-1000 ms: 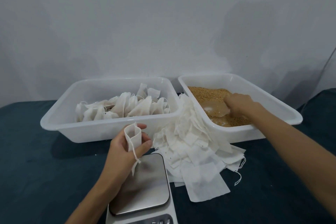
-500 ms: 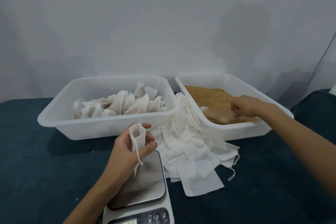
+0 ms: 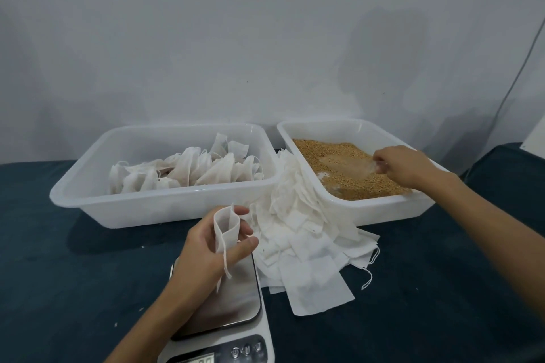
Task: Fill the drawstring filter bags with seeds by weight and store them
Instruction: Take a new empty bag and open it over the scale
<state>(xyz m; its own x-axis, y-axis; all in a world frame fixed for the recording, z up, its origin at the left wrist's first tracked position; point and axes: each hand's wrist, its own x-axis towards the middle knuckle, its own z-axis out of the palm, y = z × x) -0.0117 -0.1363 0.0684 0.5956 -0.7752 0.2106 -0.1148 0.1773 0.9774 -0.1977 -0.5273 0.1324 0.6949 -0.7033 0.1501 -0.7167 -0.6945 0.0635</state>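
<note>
I am holding an empty filter bag (image 3: 225,227) in my left hand (image 3: 206,247), low in the middle of the frame, just above the scale (image 3: 227,312). My fingers (image 3: 244,246) are curling round the bag and keeping its mouth open and pointing up. My right hand (image 3: 402,166) is over at the right of the frame, in the tray of seeds (image 3: 342,169), and it is pinching the edge of a clear scoop (image 3: 345,165) that is lying flat on the seeds, its long side running left to right. The bag's mouth is down and to the left of the scoop, well apart from it. I think the scoop is going to have to travel that way, past the pile of empty bags (image 3: 303,242).
</note>
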